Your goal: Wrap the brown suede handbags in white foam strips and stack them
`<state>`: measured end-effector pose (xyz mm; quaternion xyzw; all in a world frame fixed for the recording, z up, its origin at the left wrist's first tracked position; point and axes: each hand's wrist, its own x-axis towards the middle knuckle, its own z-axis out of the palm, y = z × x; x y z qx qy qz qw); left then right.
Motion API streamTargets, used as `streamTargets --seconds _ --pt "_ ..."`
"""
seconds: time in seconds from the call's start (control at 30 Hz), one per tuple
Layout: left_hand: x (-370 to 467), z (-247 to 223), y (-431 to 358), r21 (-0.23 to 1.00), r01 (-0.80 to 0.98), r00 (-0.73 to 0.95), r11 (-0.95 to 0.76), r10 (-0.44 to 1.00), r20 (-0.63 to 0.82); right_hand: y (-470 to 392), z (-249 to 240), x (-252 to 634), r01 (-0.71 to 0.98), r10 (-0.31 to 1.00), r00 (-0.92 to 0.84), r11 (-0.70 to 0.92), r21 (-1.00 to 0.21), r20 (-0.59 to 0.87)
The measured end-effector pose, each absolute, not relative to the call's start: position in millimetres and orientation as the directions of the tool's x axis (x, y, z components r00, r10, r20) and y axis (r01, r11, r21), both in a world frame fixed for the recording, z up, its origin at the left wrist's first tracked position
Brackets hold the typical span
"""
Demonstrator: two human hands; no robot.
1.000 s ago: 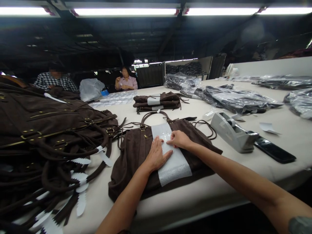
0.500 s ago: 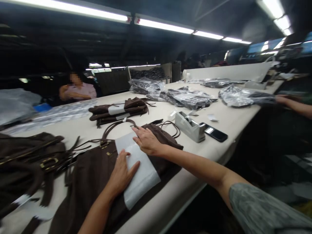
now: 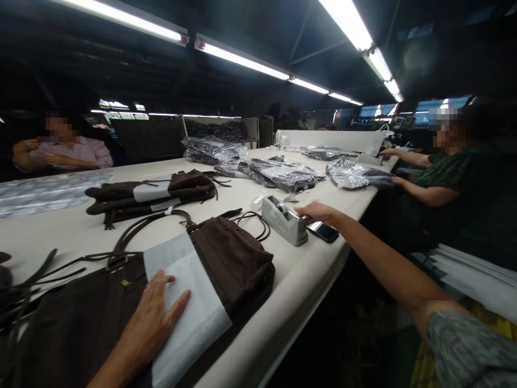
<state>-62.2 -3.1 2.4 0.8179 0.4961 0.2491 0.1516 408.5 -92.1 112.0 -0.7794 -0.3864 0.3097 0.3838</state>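
My left hand lies with fingers spread on a pale sheet wrapped across a dark brown fabric bag. The bag rests at the table's near edge, its handles and thin cords stretched out behind it. Farther right, my right hand reaches to the front end of a grey tape dispenser. Its fingers are closed together at the cutter end; any tape between them is too small to see. A black phone lies beneath that hand, just beside the dispenser.
Folded brown bags with pale bands lie behind the bag on the cream table. Bags in clear plastic lie farther back. At right a co-worker handles a plastic-wrapped item; another person is at far left.
My right hand has left the pale sheet and moved right to the tape dispenser. My left hand stays on the sheet. The view has turned right, bringing the co-worker into sight.
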Motion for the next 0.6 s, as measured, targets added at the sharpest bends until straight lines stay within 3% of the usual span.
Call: streamTargets --seconds 0.1,0.27,0.5,0.6 --pt "-61.9 7.5 -5.6 0.498 0.745 0.379 -0.443 0.896 0.23 -87.5 105.2 408.4 0.274 0.841 0.492 -0.396 -0.877 -0.226" --pt "-60.1 16.4 -10.0 0.5 0.773 0.359 -0.391 0.919 0.163 -81.9 104.9 398.2 0.227 0.835 0.524 -0.324 -0.918 -0.165" --pt "-60.0 19.0 -11.0 0.497 0.776 0.365 -0.388 0.919 0.147 -124.3 111.4 384.9 0.432 0.804 0.567 -0.108 -0.895 0.177" --pt "-60.7 16.4 -9.9 0.492 0.775 0.363 -0.396 0.917 0.166 -141.5 98.6 384.3 0.431 0.835 0.53 -0.113 -0.895 0.15"
